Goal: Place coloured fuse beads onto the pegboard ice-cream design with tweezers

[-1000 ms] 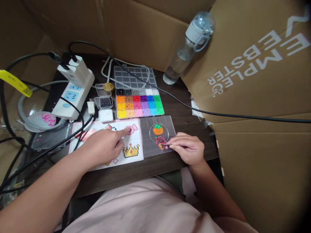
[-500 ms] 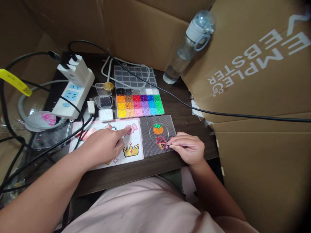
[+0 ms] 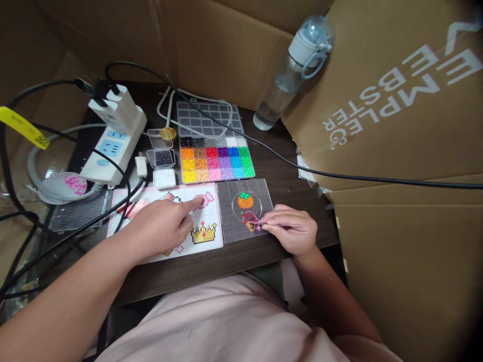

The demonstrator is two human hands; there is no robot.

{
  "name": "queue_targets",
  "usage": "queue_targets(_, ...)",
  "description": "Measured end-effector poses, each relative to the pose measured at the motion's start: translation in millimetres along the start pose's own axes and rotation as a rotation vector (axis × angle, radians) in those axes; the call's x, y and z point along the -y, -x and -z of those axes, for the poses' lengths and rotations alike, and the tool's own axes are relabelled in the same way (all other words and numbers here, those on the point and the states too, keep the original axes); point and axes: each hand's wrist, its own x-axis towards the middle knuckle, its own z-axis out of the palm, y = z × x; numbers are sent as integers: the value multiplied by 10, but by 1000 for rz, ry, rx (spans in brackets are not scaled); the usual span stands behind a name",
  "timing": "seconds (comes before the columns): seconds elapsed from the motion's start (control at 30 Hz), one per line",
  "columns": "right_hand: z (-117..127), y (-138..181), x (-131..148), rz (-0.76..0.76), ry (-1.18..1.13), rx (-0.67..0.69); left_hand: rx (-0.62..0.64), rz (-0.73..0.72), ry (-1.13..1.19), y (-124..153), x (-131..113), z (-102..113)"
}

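My right hand [image 3: 292, 231] pinches thin metal tweezers [image 3: 269, 224], whose tips rest on a red and pink bead figure [image 3: 250, 221] on the clear pegboard [image 3: 228, 221]. An orange bead fruit with a green top [image 3: 245, 200] lies higher on the same board. My left hand [image 3: 162, 226] lies on the pattern sheet [image 3: 206, 244], index finger stretched out and pointing at a pink picture [image 3: 206, 200]; it holds nothing. A yellow crown picture [image 3: 204, 233] is printed just below that finger.
A tray of coloured beads [image 3: 216, 160] with its lid open stands behind the pegboard, small boxes of black and white beads [image 3: 164, 169] to its left. A power strip [image 3: 113, 138] with cables lies left, a water bottle [image 3: 292, 70] back right. Cardboard walls surround the dark table [image 3: 287, 181].
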Motion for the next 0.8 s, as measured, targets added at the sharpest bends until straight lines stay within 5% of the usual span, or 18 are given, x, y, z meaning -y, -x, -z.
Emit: queue_targets(0.8, 31, 45, -64, -50, -42, -51, 2, -7, 12, -6, 1, 2)
